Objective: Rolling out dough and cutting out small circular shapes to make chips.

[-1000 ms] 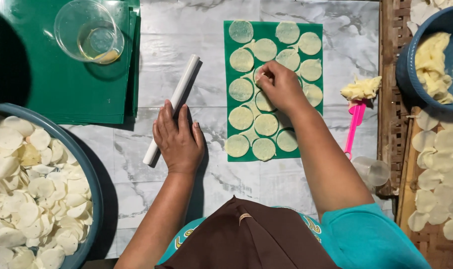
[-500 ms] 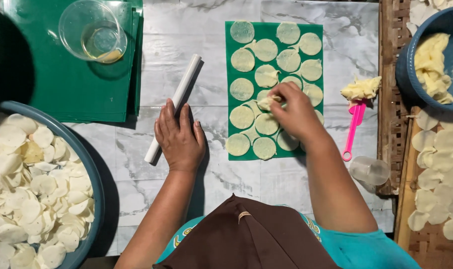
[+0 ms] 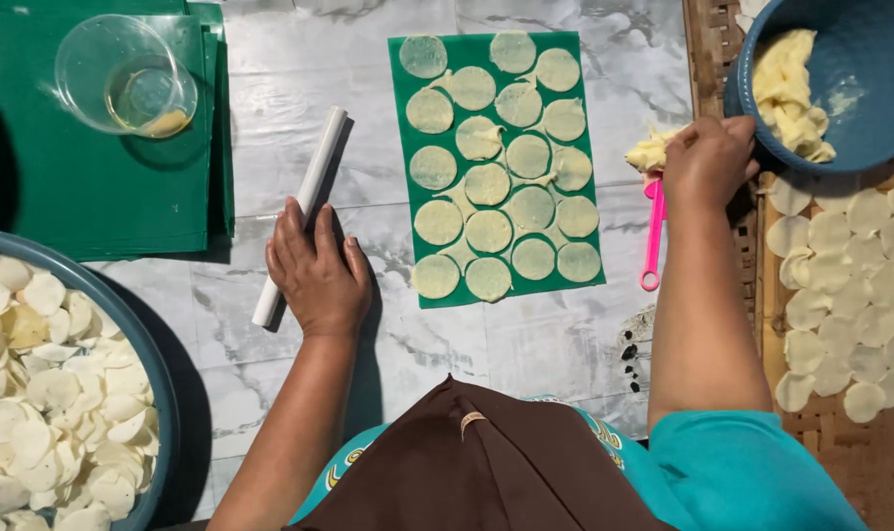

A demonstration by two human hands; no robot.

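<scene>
resting flat on the marble surface point(image 3: 270, 118), the left hand point(image 3: 314, 270) lies with fingers spread loosely, its edge touching the white roller point(image 3: 299, 211) as if to keep it from rolling off. left of the roller sit a big bowl point(image 3: 162, 393) of pale thin rounds, green sheets point(image 3: 63, 167) and a clear cup point(image 3: 122, 74) with a little yellowish liquid. right of the roller lies a green mat point(image 3: 404, 251) covered with flattened dough discs point(image 3: 491, 231), set in close rows, some joined by thin scraps between them. further right, the right hand point(image 3: 707, 162) pinches a dough lump point(image 3: 648, 152), soft, pale yellow and ragged, held above a pink scoop point(image 3: 653, 236). a blue bowl point(image 3: 860, 133) of the same dough sits just beyond, handy for refills, and more discs point(image 3: 850, 295) dry on a woven tray point(image 3: 712, 59).
</scene>
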